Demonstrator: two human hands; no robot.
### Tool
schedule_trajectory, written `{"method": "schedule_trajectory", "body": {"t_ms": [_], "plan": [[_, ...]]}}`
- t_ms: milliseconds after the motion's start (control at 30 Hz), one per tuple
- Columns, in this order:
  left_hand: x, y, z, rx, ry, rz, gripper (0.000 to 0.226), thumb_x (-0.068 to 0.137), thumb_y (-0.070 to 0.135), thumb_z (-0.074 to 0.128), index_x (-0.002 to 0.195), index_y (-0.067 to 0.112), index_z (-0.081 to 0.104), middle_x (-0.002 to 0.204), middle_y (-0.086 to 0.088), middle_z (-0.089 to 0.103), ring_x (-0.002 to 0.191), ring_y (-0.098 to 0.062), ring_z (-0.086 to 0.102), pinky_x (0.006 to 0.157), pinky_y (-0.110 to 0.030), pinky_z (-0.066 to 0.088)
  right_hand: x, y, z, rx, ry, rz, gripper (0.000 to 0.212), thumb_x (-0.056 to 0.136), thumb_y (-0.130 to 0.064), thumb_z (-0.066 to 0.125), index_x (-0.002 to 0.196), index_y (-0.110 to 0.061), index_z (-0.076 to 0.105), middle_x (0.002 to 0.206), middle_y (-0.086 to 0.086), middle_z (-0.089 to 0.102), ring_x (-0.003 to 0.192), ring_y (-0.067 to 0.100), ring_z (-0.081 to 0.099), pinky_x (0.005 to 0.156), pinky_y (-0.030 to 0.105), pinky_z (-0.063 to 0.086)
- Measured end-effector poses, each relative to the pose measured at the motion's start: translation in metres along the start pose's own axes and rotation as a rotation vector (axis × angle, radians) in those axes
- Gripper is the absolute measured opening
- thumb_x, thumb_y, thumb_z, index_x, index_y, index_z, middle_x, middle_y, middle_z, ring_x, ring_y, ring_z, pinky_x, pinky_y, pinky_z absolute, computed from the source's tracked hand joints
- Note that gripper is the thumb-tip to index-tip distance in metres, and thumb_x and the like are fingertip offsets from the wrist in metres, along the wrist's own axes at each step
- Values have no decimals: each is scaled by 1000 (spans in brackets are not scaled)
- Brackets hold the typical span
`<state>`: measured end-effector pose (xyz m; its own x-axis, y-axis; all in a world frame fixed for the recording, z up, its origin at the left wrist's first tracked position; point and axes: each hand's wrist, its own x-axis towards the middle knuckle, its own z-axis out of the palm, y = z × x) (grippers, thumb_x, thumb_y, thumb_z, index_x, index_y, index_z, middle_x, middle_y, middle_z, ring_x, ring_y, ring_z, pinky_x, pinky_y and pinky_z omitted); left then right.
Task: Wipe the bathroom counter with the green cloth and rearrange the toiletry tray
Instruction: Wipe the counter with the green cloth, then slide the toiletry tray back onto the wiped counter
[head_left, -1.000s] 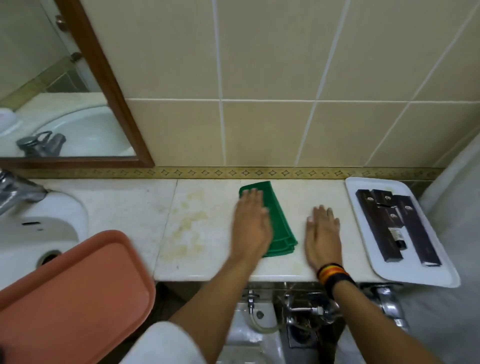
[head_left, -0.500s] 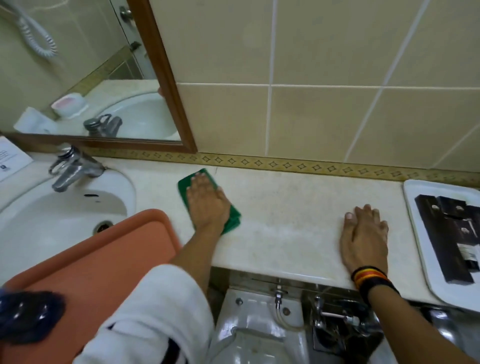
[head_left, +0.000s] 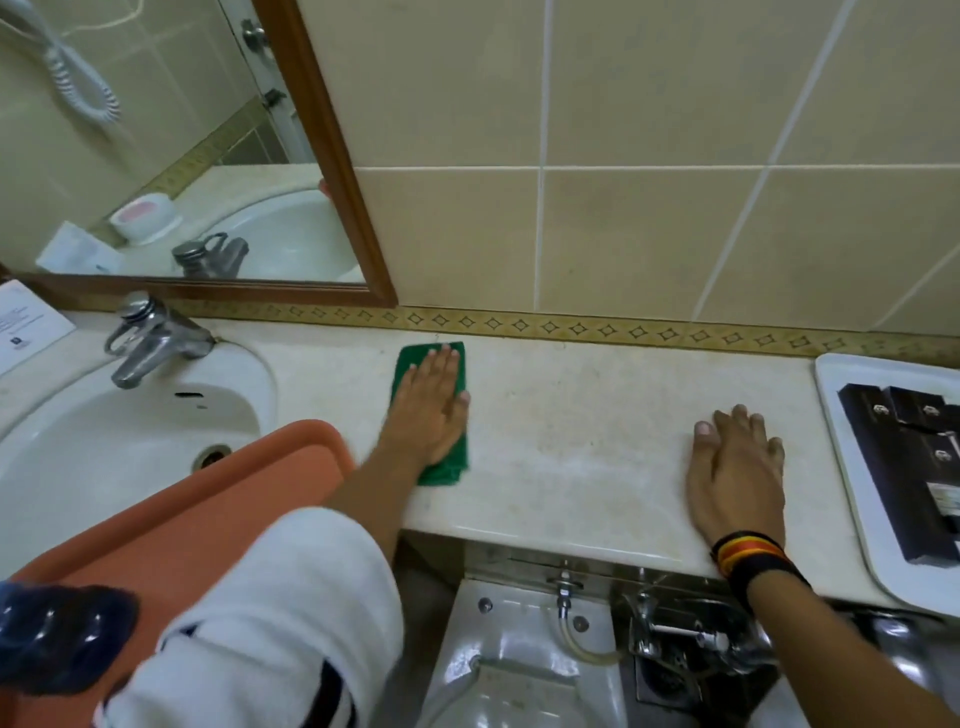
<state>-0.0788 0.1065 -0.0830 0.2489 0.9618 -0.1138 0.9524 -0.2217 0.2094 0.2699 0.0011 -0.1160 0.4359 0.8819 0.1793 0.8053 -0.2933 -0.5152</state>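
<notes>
The folded green cloth (head_left: 410, 362) lies on the pale marble counter (head_left: 571, 431), close to the back wall and just right of the sink. My left hand (head_left: 431, 410) presses flat on it, fingers toward the wall, covering most of it. My right hand (head_left: 737, 478) rests palm down on the bare counter to the right, fingers spread, holding nothing. At the far right edge of the view stands a white toiletry tray (head_left: 860, 473) with long dark boxes (head_left: 904, 467) lying side by side in it.
A white sink (head_left: 104, 431) with a chrome tap (head_left: 150, 338) is at the left. An orange tray (head_left: 208, 509) leans over the sink's near edge. A printed card (head_left: 26, 322) lies at far left. A wood-framed mirror (head_left: 156, 156) hangs above. A toilet (head_left: 519, 649) stands below the counter.
My left hand has slid the green cloth leftward along the counter, from the middle to beside the sink. My right hand has stayed flat on the counter near the white tray.
</notes>
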Motion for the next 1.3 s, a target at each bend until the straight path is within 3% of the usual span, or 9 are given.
{"method": "schedule_trajectory", "body": {"t_ms": [300, 400, 533, 667, 800, 933, 1100, 1200, 1300], "plan": [[-11, 16, -28, 110, -10, 92, 65, 109, 39, 19, 163, 11, -4, 173, -6, -6, 160, -19, -5, 130, -35, -1, -20, -15, -34, 304, 3, 70, 55, 105, -47, 37, 144, -12, 52, 152, 8, 51, 145, 25, 39, 123, 38, 24], [-32, 61, -26, -60, 105, 124, 64, 109, 41, 20, 164, 16, -2, 173, -2, -5, 160, -16, -4, 128, -32, -1, -60, -12, -58, 454, 251, 145, 29, 101, -39, 54, 123, -22, 63, 124, 0, 64, 113, 23, 61, 92, 37, 53], [-50, 129, -26, -94, 104, 234, 63, 110, 40, 22, 164, 14, 3, 173, -4, 1, 160, -16, 2, 129, -31, 2, -105, 42, -102, 770, 767, 751, 41, 87, -23, 75, 117, 3, 63, 109, 22, 67, 87, 32, 67, 67, 16, 51], [-59, 186, -28, -188, 112, 226, 63, 109, 41, 23, 164, 15, 6, 173, -3, 3, 160, -16, 3, 130, -33, 6, -85, 76, -137, 1081, 591, 1127, 35, 79, -13, 79, 106, 7, 69, 101, 17, 71, 88, 31, 69, 84, 43, 59], [-62, 226, -26, -288, 101, 251, 63, 109, 43, 25, 164, 15, 12, 173, -2, 11, 159, -15, 9, 129, -32, 9, -82, 81, -155, 938, 592, 1121, 23, 72, -6, 73, 94, 2, 76, 85, 16, 76, 55, 19, 65, 62, 21, 52], [-44, 260, -21, -454, 67, 163, 62, 108, 46, 28, 161, 14, 27, 167, -5, 31, 155, -22, 27, 126, -35, 21, -87, 96, -175, 909, 566, 1039, 33, 69, -7, 76, 102, -5, 75, 87, 15, 76, 70, 28, 74, 77, 37, 62], [-9, 294, -11, -589, -86, -45, 64, 106, 49, 30, 151, 6, 43, 157, -16, 45, 145, -34, 41, 116, -42, 34, -82, 109, -190, 797, 301, 916, 25, 68, 0, 79, 91, -8, 77, 72, 6, 73, 51, 21, 70, 53, 24, 59], [-4, 282, -1, -547, -140, -158, 63, 106, 48, 30, 146, 3, 49, 150, -20, 51, 138, -37, 47, 113, -44, 38, -57, 99, -184, 764, 79, 853, 28, 70, 5, 78, 97, -2, 77, 84, 16, 75, 68, 34, 74, 77, 50, 63], [-10, 252, -3, -566, -73, -277, 54, 104, 41, 35, 133, 2, 58, 138, -20, 60, 128, -38, 54, 107, -45, 45, -29, 78, -166, 628, 37, 745, 29, 75, -1, 78, 104, -2, 78, 100, 17, 76, 95, 37, 72, 96, 47, 56]]}}
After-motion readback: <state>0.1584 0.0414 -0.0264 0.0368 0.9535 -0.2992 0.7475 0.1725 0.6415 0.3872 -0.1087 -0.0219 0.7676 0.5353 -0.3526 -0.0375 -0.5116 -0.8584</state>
